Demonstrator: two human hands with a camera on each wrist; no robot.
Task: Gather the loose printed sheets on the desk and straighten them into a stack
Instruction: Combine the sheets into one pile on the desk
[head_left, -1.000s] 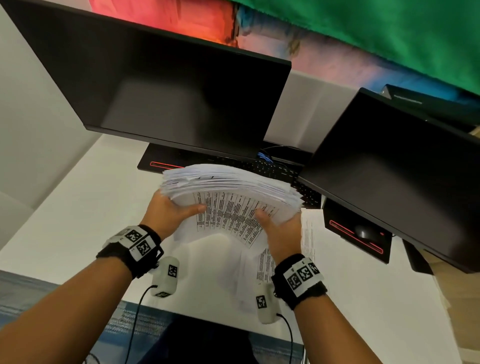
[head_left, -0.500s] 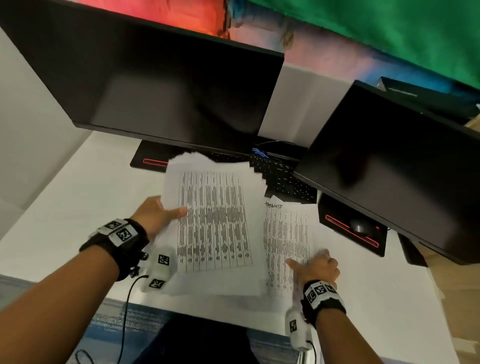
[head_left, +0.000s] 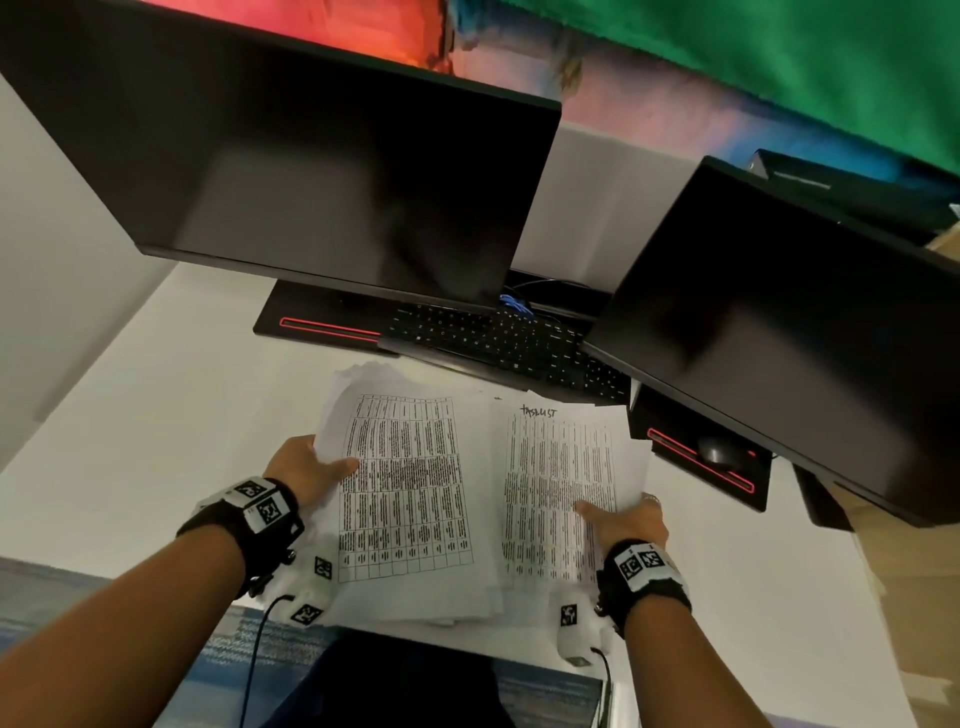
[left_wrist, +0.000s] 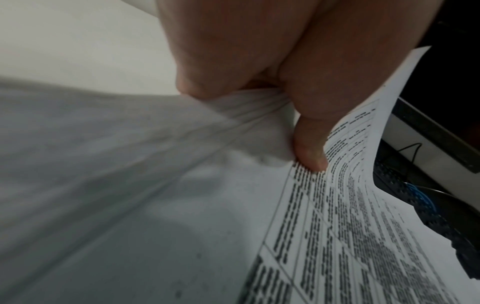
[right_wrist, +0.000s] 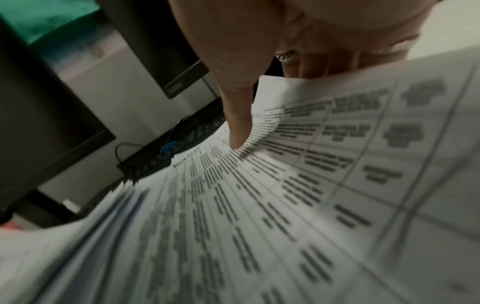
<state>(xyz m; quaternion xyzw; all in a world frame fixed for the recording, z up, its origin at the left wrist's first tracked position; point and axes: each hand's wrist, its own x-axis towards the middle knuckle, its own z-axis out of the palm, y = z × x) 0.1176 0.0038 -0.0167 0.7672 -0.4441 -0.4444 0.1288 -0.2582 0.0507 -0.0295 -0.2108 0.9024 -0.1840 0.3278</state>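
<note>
A thick bundle of printed sheets (head_left: 410, 488) with table text is held above the white desk (head_left: 130, 405). My left hand (head_left: 311, 470) grips its left edge, thumb on top and fingers under; in the left wrist view the thumb (left_wrist: 309, 152) presses the top page (left_wrist: 350, 236). To the right, a second set of sheets (head_left: 558, 467) headed with a handwritten word lies partly under the bundle. My right hand (head_left: 621, 519) pinches its right edge, with the thumb (right_wrist: 239, 123) on the printed page (right_wrist: 285, 205) and the fingers below.
Two dark monitors (head_left: 322, 182) (head_left: 789, 322) hang over the back of the desk. A black keyboard (head_left: 498, 338) lies just beyond the sheets. A black stand with a red line holds a mouse (head_left: 719, 449) at the right. The desk's front edge is near my wrists.
The single bundle stood on edge in both hands a second ago. It now lies flat in my left hand, and my right hand moved right and took hold of the second set.
</note>
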